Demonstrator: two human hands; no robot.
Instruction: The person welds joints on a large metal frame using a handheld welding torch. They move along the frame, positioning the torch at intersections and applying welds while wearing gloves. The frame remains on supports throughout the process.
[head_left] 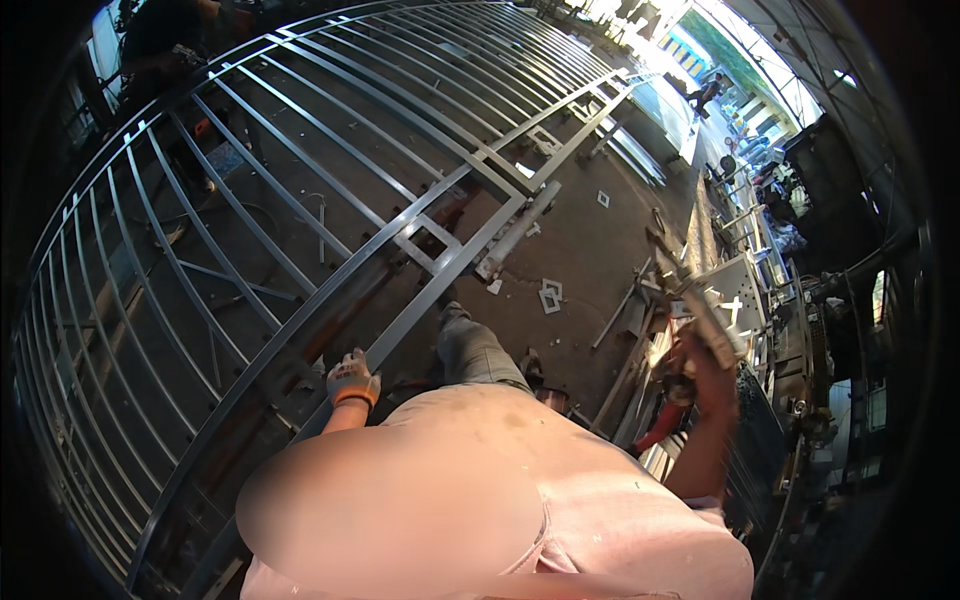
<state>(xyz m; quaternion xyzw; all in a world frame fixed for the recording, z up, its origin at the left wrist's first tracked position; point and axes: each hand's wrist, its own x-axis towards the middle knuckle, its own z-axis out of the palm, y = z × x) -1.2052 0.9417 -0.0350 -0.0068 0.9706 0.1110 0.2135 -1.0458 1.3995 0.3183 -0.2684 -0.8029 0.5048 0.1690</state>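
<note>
A large silvery metal frame (425,300) with many parallel bars stretches across the left and middle. My left hand (353,380), in a light work glove, has its fingers curled over the near rail of this frame. Out to the right, my raised right hand (688,358) is closed around a long metal tool (705,318). Motion blur hides the tool's exact kind. It slants up and to the left from the hand, apart from the frame.
Small square metal plates (551,295) and scraps lie on the dark floor. A flat metal strip (518,232) lies beside the frame. Cluttered metal pieces (740,285) line the right side. Another person (707,92) is far off near the bright opening; someone dark stands at upper left.
</note>
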